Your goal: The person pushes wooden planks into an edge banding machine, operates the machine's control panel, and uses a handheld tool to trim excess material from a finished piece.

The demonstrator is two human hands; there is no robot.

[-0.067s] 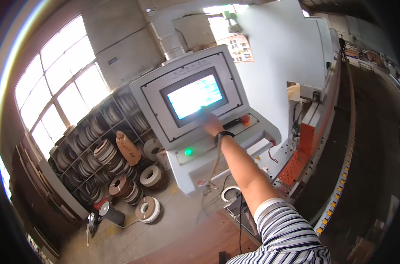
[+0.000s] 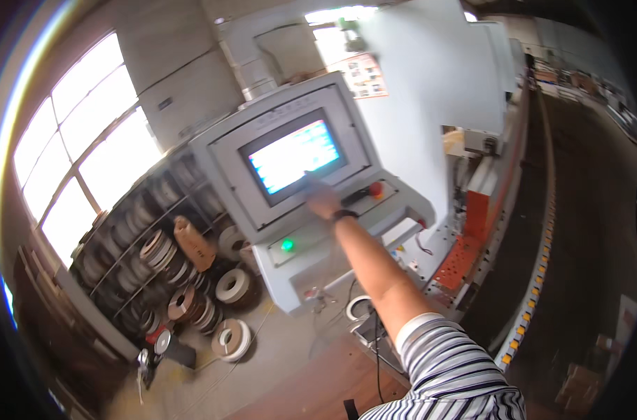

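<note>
My right hand, blurred by motion, reaches up to the lit touchscreen of a tilted grey control console. One finger stretches toward the lower edge of the screen; whether it touches I cannot tell. The other fingers are smeared, and nothing shows in the hand. A dark band circles the wrist, below a striped sleeve. On the ledge under the screen, a red knob sits to the right of the hand and a glowing green button to its left. My left hand is out of view.
Rolls of edge strip fill a rack at the left, with more rolls on the floor. A long pale machine with an orange perforated plate stands right of the console. A brown board lies near me; a black cable hangs beside it.
The whole view has shifted slightly, so the console and surroundings sit farther left in the picture. My right hand stays at the screen's lower edge.
</note>
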